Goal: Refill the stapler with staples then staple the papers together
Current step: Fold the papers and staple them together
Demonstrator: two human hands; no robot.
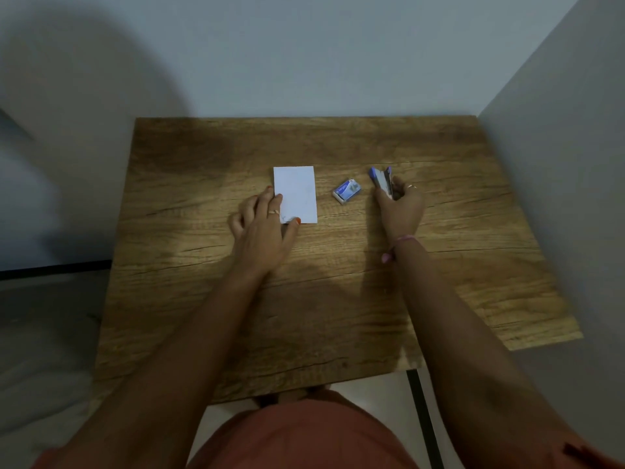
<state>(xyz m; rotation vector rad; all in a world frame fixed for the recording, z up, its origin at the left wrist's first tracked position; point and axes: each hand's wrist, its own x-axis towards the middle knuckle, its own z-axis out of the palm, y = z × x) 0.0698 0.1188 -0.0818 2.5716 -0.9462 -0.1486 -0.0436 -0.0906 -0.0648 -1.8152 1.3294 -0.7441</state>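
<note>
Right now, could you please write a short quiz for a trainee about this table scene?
1. True or false: the right hand holds the stapler.
2. Which thing lies between the white papers and the stapler?
A. a pen
B. the staple box
C. scissors
3. Fill in: the left hand rests on the near left corner of the ____.

Key
1. True; the stapler appears hinged open.
2. B; it lies on the wooden table, touched by neither hand.
3. Papers; thumb and fingers lie on their edge.

Plain room corner, wooden table (338,299)
</note>
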